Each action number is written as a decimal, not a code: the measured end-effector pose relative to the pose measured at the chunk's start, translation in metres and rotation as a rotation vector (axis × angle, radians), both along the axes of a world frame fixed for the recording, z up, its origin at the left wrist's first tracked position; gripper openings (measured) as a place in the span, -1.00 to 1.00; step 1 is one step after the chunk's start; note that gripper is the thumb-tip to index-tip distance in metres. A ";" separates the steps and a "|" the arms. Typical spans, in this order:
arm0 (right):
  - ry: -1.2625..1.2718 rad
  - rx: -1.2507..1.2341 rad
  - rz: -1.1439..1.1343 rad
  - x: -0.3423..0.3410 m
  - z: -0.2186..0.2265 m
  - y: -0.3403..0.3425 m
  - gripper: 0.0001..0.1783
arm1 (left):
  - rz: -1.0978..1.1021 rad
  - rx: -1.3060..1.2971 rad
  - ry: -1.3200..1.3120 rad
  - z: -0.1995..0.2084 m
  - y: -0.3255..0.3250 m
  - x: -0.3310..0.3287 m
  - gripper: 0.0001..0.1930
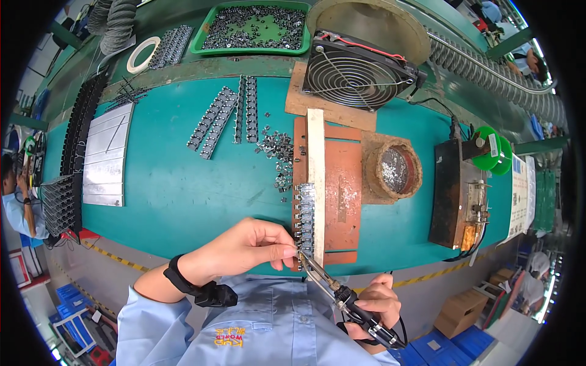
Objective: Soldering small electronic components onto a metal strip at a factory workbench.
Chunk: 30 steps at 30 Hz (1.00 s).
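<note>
My right hand (379, 305) is wrapped round a soldering iron (348, 299) with a black handle. Its metal tip points up and left to the near end of a strip of small metal parts (305, 213). That strip lies along a pale bar (315, 146) on a reddish-brown plate (343, 201). My left hand (259, 247) pinches at the strip's near end, close to the iron's tip; whatever is between the fingertips is too small to make out. A black strap circles the left wrist. Loose small metal parts (278, 152) are heaped left of the bar.
Beyond the plate stand a black fan (355, 73) and a round pot of solder (394, 171). A dark box (448, 195) with a green solder spool (488, 152) is at right. More strips (213, 122), a metal plate (105, 158) and a green tray (201, 39) of parts lie left and far.
</note>
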State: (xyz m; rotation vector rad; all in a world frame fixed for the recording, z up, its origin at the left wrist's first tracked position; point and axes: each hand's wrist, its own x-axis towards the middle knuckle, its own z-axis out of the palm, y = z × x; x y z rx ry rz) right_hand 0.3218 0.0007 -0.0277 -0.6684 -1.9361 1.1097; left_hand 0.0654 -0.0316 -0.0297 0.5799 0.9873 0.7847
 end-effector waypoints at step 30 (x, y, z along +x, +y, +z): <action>0.225 -0.126 -0.351 0.007 -0.019 -0.007 -0.53 | 0.007 -0.009 0.028 0.004 0.001 0.002 -0.90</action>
